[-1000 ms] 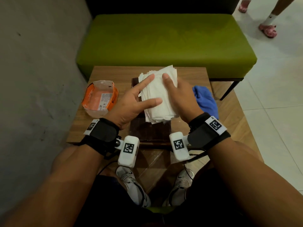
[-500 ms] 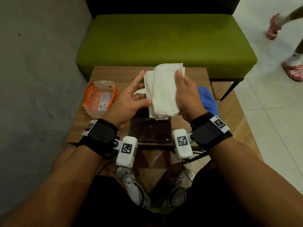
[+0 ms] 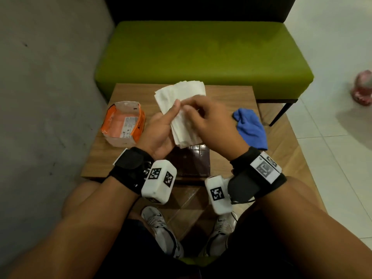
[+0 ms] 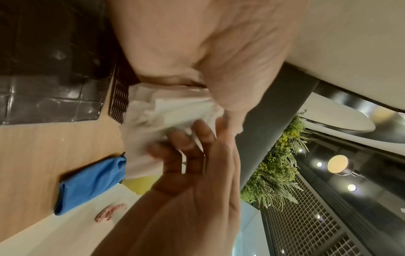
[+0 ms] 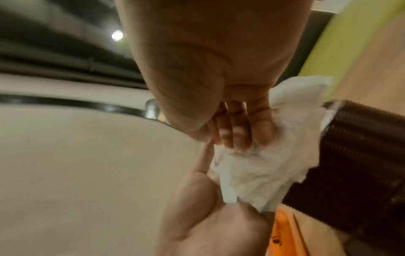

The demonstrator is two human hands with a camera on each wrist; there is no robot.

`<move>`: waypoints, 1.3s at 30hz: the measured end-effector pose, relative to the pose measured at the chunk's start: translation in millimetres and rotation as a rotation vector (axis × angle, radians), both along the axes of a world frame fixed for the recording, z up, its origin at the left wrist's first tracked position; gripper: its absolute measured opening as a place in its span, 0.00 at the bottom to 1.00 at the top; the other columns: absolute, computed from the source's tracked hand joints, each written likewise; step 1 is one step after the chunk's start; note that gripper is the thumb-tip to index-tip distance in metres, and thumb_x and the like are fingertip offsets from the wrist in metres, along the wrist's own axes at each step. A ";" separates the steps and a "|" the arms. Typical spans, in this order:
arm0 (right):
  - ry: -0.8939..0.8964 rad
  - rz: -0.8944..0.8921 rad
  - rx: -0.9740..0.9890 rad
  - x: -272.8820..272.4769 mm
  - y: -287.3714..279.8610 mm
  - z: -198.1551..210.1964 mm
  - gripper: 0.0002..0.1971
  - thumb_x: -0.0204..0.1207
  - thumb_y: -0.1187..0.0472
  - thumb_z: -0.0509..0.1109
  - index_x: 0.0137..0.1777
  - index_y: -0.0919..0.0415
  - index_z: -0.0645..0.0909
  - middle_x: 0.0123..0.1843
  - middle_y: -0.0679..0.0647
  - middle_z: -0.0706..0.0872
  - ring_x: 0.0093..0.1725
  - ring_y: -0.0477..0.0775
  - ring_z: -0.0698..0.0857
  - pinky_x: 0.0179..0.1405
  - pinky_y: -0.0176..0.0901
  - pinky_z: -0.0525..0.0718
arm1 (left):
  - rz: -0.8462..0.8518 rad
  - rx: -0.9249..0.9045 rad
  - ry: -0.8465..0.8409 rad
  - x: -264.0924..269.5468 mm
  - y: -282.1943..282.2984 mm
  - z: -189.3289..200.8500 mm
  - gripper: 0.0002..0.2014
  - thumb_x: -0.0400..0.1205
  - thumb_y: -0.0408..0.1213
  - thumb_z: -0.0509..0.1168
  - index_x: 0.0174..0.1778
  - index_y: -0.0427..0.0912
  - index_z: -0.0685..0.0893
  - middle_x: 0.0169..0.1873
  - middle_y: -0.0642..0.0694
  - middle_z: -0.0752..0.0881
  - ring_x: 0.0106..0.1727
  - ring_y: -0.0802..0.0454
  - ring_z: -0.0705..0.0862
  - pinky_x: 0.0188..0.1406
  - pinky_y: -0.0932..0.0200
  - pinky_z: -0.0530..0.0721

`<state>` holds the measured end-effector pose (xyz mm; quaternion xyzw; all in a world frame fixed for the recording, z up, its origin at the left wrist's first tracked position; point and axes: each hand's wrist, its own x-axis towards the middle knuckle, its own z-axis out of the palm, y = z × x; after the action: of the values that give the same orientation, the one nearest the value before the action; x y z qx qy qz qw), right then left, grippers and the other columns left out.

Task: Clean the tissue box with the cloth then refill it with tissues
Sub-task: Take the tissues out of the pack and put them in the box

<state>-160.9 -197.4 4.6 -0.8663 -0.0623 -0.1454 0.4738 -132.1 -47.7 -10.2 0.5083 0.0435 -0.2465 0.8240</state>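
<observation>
A stack of white tissues (image 3: 181, 97) is held in the air over the far part of the dark brown tissue box (image 3: 191, 164), which lies on the small wooden table (image 3: 229, 95). My left hand (image 3: 171, 117) grips the stack from the left, thumb on top and fingers underneath. My right hand (image 3: 196, 109) pinches the stack's top from the right. In the left wrist view the tissues (image 4: 166, 117) bunch between both hands. In the right wrist view my right fingers (image 5: 238, 133) curl onto the tissues (image 5: 274, 155) beside the box's ribbed wall (image 5: 361, 164). The blue cloth (image 3: 250, 128) lies to the right.
An opened orange tissue packet (image 3: 122, 123) sits at the table's left. A green bench (image 3: 201, 57) stands just behind the table, and a grey wall (image 3: 50, 97) runs along the left. Someone's pink-shod foot (image 3: 362, 87) is on the tiled floor at the far right.
The stack has been lifted off the box and gathered. My hands closed in on it, the right hand sliding over its top. The passer-by's feet moved right.
</observation>
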 end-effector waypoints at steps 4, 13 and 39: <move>0.071 -0.324 0.250 4.1 -17.3 -6.2 0.14 0.90 0.51 0.66 0.71 0.53 0.82 0.53 0.47 0.88 0.52 0.44 0.86 0.58 0.52 0.88 | 0.067 -0.001 0.052 3.4 4.6 -3.5 0.20 0.96 0.44 0.61 0.81 0.38 0.80 0.72 0.38 0.91 0.72 0.40 0.91 0.72 0.39 0.89; 0.368 -0.125 0.467 -1.5 0.9 -6.2 0.13 0.96 0.52 0.55 0.66 0.45 0.83 0.55 0.39 0.88 0.57 0.43 0.88 0.72 0.60 0.86 | 0.053 0.117 0.076 -3.6 -10.6 -3.1 0.26 0.94 0.59 0.59 0.78 0.44 0.83 0.65 0.42 0.95 0.65 0.43 0.95 0.62 0.43 0.94; 0.278 -0.173 0.628 1.9 -6.8 -23.3 0.09 0.88 0.56 0.73 0.48 0.53 0.76 0.52 0.55 0.85 0.48 0.51 0.84 0.48 0.48 0.85 | 0.177 0.151 0.094 5.3 -5.2 -15.6 0.23 0.97 0.51 0.55 0.81 0.41 0.82 0.69 0.39 0.92 0.68 0.40 0.93 0.71 0.34 0.90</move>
<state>-159.0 -204.2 -18.8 -0.6921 0.1240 -0.0775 0.7068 -126.8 -52.9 -25.8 0.5510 0.1453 -0.1923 0.7989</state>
